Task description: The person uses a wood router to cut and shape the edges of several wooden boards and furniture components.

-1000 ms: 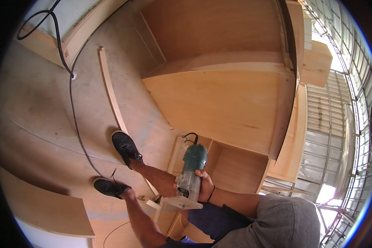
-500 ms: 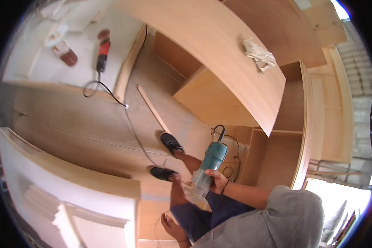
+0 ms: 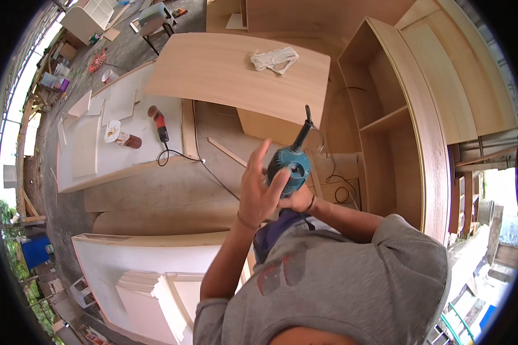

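Observation:
A teal trim router [image 3: 288, 164] is held up in front of my body, its corded end pointing away from me. My right hand [image 3: 299, 199] is wrapped round its lower part, near my waist. My left hand [image 3: 258, 187] is raised at the router's left side, fingers stretched apart. Its thumb overlaps the teal housing; whether it touches I cannot tell. From the router's top a black cord sticks up. The router's base is hidden behind the hands in this view.
A wooden panel [image 3: 213, 69] ahead carries a crumpled white cloth [image 3: 275, 60]. On the white worktop [image 3: 77, 187] at left lie a red and black sander [image 3: 160, 126] and a reddish-brown jar [image 3: 133, 141]. An open cabinet [image 3: 385, 190] stands at right. A cable crosses the floor.
My left hand has risen from low beside my leg to the router. The router has tilted and moved up, its clear base now out of sight. The view has shifted.

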Available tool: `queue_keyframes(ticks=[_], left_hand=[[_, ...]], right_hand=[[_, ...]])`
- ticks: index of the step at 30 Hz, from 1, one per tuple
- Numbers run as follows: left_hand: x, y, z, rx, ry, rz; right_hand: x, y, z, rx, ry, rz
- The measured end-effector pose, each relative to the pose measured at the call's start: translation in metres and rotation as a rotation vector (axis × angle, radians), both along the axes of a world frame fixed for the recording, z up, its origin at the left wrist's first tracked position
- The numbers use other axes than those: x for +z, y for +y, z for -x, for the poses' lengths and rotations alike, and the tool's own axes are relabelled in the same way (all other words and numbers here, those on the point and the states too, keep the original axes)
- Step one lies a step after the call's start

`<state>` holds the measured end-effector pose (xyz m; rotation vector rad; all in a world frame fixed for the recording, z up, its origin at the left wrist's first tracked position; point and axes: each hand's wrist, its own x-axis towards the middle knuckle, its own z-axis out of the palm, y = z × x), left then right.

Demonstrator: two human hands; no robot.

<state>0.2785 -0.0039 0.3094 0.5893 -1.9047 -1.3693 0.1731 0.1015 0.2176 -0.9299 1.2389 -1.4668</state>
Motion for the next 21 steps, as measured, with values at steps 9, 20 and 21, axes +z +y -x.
queue_keyframes(ticks=[9,20,21], left_hand=[[0.04,0.052,0.068,-0.08,0.201,0.068],[0.017,0.158,0.197,-0.049,0.174,0.189],[0.015,0.166,0.212,-0.058,0.192,0.185]], right_hand=[[0.028,0.031,0.066,-0.061,0.338,0.212],[0.047,0.121,0.169,-0.02,0.006,0.106],[0.048,0.128,0.183,-0.023,0.005,0.095]])
